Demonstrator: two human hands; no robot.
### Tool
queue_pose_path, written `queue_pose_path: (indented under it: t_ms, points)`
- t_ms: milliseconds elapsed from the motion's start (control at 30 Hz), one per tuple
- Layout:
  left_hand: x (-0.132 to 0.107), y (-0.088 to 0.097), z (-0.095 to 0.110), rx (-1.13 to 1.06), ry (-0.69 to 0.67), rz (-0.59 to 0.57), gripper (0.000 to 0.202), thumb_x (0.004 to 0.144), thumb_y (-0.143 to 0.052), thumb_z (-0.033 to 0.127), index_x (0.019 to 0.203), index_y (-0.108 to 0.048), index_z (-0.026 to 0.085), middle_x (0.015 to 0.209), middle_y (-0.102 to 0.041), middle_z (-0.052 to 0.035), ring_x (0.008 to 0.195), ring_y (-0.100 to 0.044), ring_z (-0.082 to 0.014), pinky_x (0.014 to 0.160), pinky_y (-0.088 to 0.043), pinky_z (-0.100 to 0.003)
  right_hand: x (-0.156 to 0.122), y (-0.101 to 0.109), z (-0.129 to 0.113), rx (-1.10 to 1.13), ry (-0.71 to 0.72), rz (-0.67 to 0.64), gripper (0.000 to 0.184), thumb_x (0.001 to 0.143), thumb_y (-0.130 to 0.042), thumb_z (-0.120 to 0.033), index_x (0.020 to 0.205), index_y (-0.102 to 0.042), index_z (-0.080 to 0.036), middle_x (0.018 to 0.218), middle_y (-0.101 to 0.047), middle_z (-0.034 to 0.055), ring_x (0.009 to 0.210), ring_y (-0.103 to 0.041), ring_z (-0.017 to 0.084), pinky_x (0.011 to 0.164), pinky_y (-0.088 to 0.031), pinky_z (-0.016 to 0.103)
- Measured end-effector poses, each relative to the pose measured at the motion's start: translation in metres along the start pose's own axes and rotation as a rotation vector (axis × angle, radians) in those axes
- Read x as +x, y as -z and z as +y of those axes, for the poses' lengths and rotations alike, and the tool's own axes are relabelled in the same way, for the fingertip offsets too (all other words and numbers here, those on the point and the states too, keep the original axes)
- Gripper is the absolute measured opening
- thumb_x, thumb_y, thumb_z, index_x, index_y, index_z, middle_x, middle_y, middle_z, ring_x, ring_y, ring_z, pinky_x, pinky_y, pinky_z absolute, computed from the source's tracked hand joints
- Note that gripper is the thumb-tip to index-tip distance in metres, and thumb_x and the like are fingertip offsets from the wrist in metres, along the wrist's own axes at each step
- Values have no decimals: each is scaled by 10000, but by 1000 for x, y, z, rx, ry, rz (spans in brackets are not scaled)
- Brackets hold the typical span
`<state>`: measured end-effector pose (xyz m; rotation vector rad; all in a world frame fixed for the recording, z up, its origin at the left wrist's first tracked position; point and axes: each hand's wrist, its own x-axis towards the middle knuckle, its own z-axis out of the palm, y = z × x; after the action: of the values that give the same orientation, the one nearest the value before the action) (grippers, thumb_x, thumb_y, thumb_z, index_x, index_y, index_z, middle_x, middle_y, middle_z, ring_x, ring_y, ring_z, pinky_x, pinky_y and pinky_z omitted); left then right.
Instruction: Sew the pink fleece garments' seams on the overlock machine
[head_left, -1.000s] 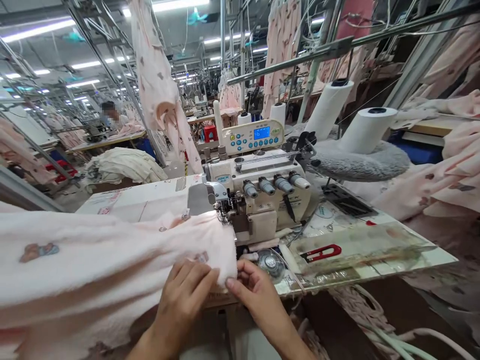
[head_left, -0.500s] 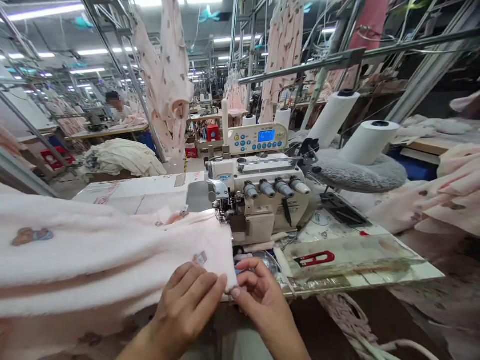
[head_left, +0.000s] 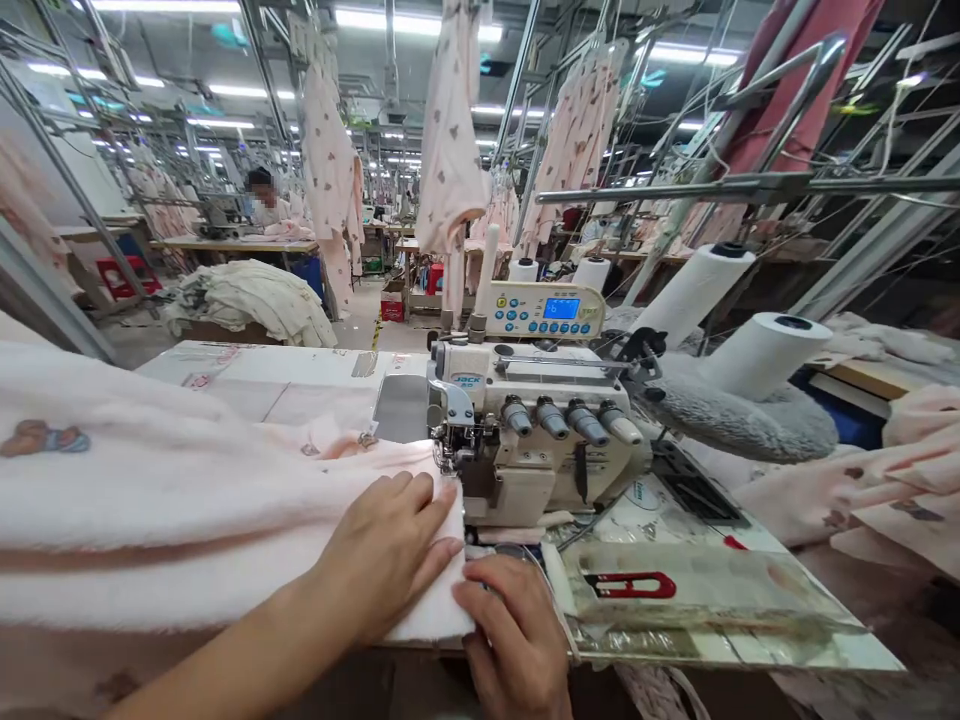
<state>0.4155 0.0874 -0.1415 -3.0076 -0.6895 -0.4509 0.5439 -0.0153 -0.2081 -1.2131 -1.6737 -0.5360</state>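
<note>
In the head view, the pale pink cloth covers the near left corner of the table and sags over its near edge; its right end reaches the presser foot of the sewing machine. The left hand lies flat on the cloth just below the foot, thumb spread, fingers free of any grasp. The right hand has bent fingers touching the cloth's right edge; whether they pinch it, I cannot tell. Red snips lie toward the table's near right corner.
</note>
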Motion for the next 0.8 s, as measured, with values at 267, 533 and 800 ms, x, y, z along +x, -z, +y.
queue_pose_path:
  t_ms: [267,533,800]
  points:
    - [-4,-5,-4,-47,-33,105,240,844,-488,263,1053,-561,171,853,-562,-53,769,-510,-197,663,-422,-316,6,2,4,-85,-32,1,233,771,-449,-18,876,-585,-175,800,-605,56,759,-561,166,639,-462,298]
    - [27,15,-42,-18,268,48,181,838,-444,232,949,-574,172,992,-574,-70,934,-486,-248,793,-382,-399,-3,-6,6,-91,-34,77,183,756,-505,-15,844,-592,-149,762,-575,56,738,-542,172,656,-436,325]
    - [52,-13,-59,-108,365,36,181,830,-442,228,953,-555,156,1028,-560,-75,985,-469,-246,864,-353,-407,10,-4,14,-134,-2,5,170,818,-518,-53,909,-608,-165,763,-584,53,754,-522,175,673,-422,327]
